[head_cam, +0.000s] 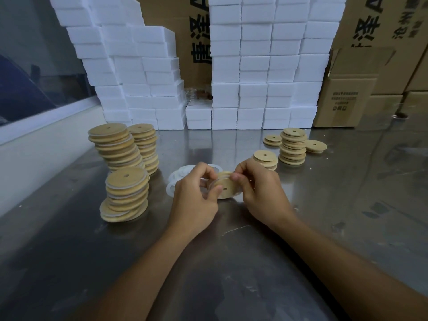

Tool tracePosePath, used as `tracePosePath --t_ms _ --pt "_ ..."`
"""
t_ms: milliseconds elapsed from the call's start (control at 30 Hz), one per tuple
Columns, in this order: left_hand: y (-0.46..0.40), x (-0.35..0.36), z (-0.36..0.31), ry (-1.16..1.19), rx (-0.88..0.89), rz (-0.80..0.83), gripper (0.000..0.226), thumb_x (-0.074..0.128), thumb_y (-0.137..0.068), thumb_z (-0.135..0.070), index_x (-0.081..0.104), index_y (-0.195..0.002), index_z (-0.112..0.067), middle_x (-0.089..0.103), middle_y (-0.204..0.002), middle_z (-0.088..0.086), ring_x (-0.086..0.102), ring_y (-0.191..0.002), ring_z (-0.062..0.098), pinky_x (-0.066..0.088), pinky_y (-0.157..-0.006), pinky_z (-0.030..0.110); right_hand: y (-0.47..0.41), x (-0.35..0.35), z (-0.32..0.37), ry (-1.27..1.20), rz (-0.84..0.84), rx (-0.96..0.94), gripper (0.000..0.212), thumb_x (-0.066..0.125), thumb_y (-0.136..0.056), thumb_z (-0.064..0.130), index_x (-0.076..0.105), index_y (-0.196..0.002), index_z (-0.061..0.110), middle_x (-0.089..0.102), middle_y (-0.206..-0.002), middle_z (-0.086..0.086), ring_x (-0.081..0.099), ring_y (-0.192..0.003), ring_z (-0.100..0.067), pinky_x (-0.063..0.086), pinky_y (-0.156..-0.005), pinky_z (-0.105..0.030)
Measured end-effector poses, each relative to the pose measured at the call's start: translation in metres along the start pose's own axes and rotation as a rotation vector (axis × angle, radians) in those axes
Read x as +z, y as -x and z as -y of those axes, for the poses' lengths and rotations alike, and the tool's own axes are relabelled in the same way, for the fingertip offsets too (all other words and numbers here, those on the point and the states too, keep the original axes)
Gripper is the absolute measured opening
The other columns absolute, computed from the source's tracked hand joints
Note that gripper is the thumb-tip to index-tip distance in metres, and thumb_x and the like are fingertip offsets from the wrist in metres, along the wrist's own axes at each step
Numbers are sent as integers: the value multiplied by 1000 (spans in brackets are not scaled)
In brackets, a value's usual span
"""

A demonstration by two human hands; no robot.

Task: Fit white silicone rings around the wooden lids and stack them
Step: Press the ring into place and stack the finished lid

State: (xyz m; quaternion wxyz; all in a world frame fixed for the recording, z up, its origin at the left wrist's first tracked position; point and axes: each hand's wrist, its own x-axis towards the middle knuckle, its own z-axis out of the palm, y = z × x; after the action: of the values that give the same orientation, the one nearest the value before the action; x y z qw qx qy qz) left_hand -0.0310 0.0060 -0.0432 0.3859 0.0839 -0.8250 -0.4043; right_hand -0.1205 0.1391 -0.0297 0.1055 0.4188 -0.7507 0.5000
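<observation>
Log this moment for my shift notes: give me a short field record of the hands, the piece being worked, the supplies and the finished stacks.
left hand: left hand pinches the lid's left edge
right hand: right hand pinches its top rim
piece in work: round wooden lid with centre hole, clear of the steel table, ring partly on
ring supply: loose white silicone rings behind the left hand
ringed stacks: three leaning stacks at left
bare lids: shorter piles at right

Both hands (pixel 196 193) grip wooden lid (pixel 228 187)
</observation>
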Motion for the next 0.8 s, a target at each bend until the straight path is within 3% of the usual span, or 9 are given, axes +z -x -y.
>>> tracePosePath --t_ms 167,267,400,633,800 --pt "-3 0 2 35 -65 -41 38 75 -82 -9 53 -74 -39 63 -77 -24 65 -73 3 53 -63 21 0 3 1 -28 -18 -37 11 63 -94 17 61 -85 10 66 -77 5 62 -77 -8 50 -64 -17" --pt "-3 0 4 79 -94 -41 41 75 -82 -8 56 -71 -43 65 -76 -19 68 -71 8 57 -63 31 -1 4 -1 -58 -34 15 12 65 -93 21 63 -85 13 65 -77 10 62 -78 -2 50 -65 -14" --pt "-5 0 7 117 -145 -52 38 75 -81 -7 58 -69 -38 67 -72 -6 70 -72 19 59 -68 51 -2 4 -4 -56 -28 59 11 65 -94 23 63 -85 16 65 -77 11 62 -76 -3 54 -67 -24" --pt "-5 0 5 138 -185 -37 38 76 -80 -6 58 -68 -38 69 -76 -4 72 -74 19 60 -69 51 -3 2 -6 -100 -53 171 12 66 -93 18 66 -82 13 70 -76 -2 68 -75 -19 57 -73 -45" --pt "-5 3 2 187 -205 -37 33 75 -81 -6 58 -72 -33 70 -83 2 72 -75 25 58 -71 54 -5 2 -7 -153 -70 242 14 66 -93 16 65 -80 10 70 -71 -2 69 -68 -21 59 -69 -46"
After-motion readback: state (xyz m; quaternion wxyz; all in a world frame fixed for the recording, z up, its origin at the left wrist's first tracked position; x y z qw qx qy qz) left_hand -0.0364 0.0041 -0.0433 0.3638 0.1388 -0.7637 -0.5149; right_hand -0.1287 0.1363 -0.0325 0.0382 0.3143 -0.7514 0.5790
